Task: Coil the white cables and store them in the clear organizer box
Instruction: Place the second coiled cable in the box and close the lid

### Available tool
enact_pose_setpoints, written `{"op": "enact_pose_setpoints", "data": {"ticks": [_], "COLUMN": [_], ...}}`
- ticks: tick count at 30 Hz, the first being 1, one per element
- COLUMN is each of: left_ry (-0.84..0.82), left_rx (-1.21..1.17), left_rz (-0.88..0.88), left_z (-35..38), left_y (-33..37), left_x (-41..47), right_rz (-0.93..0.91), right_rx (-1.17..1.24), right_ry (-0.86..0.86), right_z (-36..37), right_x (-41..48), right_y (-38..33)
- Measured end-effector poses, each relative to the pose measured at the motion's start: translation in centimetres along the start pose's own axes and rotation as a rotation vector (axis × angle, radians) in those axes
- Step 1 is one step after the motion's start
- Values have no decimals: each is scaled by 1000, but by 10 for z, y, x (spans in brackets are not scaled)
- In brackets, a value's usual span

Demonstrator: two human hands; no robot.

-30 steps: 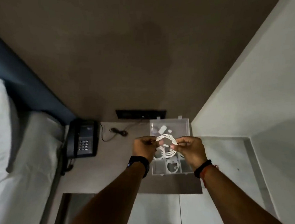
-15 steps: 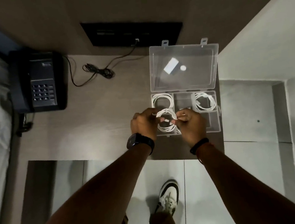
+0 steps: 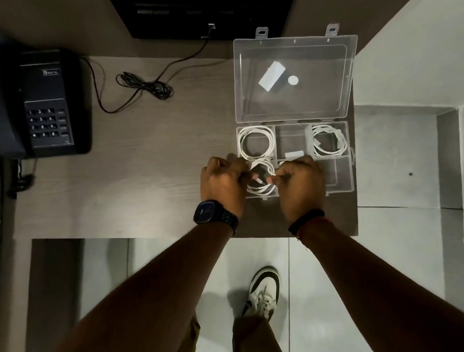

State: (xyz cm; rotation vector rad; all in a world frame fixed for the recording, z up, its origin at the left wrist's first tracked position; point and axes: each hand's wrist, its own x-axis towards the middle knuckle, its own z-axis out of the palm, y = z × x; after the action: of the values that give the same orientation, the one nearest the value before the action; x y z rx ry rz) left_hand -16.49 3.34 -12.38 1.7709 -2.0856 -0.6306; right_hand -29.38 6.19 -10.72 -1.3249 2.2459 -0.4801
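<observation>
The clear organizer box point(image 3: 340, 188) lies open on the desk, its lid point(image 3: 292, 46) folded back. One coiled white cable point(image 3: 256, 144) fills the back-left compartment and another point(image 3: 328, 140) the back-right one. A third coiled white cable point(image 3: 261, 179) sits at the front-left compartment, held between both hands. My left hand point(image 3: 223, 185) grips its left side and my right hand point(image 3: 301, 184) pinches its right side. My right hand hides the front-middle compartment.
A black desk phone point(image 3: 39, 103) stands at the desk's back left, with a bundled black cord point(image 3: 146, 85) running to a dark wall panel point(image 3: 206, 8). A white card and small disc point(image 3: 276, 78) show through the lid. Below are the desk's front edge and my shoe point(image 3: 263, 290).
The view dropped from the wall to the desk. Both hands lowered the coiled cable from above the box down into the front-left compartment.
</observation>
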Motion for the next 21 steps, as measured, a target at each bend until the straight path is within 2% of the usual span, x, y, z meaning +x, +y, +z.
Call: {"op": "enact_pose_setpoints", "data": {"ticks": [4,8,13,16,21], "left_ry": [62,49,84,29,7], "left_rx": [40,142,184,72,-193], "left_rz": [122,245,91,73,-92], "left_z": [1,5,6,7,5], "left_y": [-7,-17,-15,-15,-9], "left_x": [-7,-16,-19,-10,9], "right_rz": [-4,-95,-212,-269,-322], "right_rx": [-64,-174,-370,-482,-592], "right_ry": [28,18,-33,-70,-158], "right_z": [2,2,1,0,-2], "right_x": [-4,-6,-5,-1,4], "right_y": [-1,-2,-4,-6,-12]}}
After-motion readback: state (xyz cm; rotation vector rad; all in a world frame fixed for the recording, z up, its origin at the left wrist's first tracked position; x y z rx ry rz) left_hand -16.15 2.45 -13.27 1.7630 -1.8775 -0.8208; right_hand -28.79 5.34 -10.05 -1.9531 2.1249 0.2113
